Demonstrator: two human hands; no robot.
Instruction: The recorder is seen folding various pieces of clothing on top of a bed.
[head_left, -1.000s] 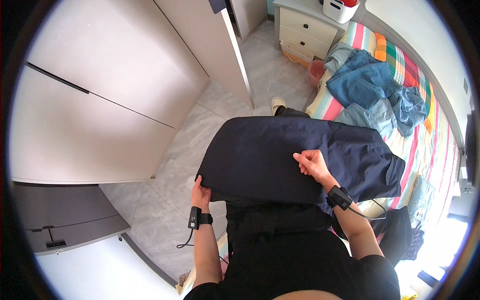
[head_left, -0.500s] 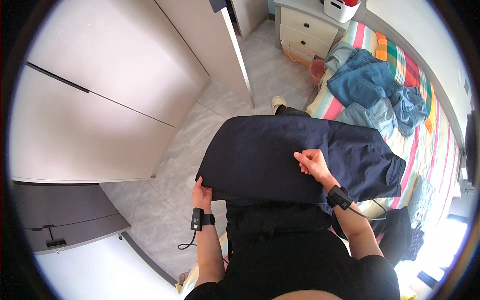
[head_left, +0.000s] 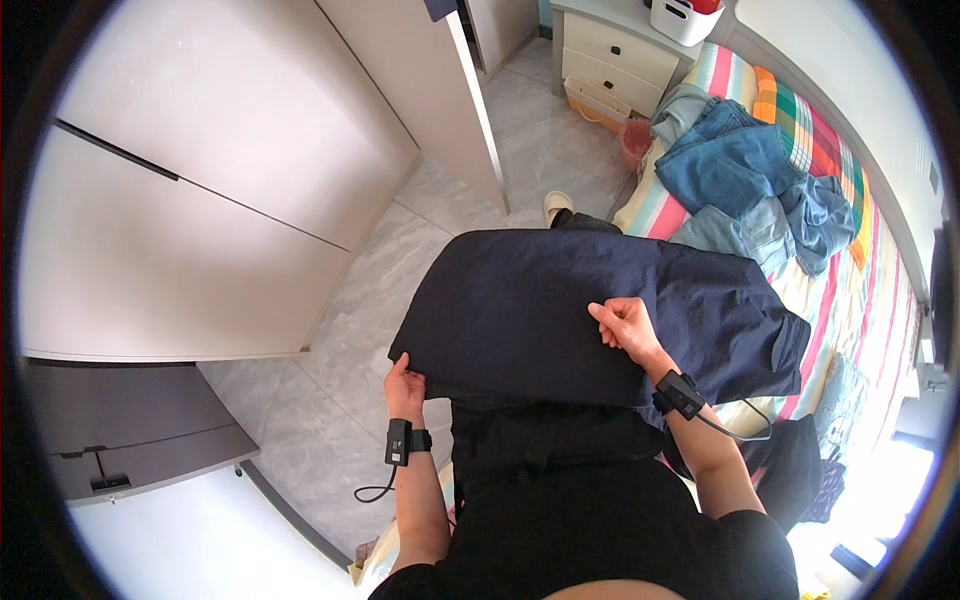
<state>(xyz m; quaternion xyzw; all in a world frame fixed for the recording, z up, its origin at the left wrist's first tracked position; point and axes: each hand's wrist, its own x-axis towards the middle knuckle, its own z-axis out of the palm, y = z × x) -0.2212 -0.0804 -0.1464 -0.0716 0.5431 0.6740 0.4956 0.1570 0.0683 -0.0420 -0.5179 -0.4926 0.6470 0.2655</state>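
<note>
A dark navy garment [head_left: 530, 310], folded flat, spreads in front of my body, its right end lying over the bed. At its near left corner my left hand [head_left: 404, 388] is closed, the edge of the cloth pinched between thumb and fingers. My right hand [head_left: 625, 328] is over the middle of the garment with its fingers curled into a loose fist. No cloth shows in that fist. Whether its underside touches the fabric, I cannot tell. Black straps with small boxes and cables circle both wrists.
Blue jeans [head_left: 730, 160] lie heaped on the striped bed [head_left: 690, 75] at right. Beyond stands a nightstand [head_left: 610, 50] with a white basket [head_left: 683, 22]. A pink bin [head_left: 634, 142] sits beside the bed. Pale cabinets [head_left: 200, 230] line the left; an open door panel [head_left: 430, 90] juts out.
Almost nothing differs. The view has shifted very slightly; both hands and the navy garment keep their places.
</note>
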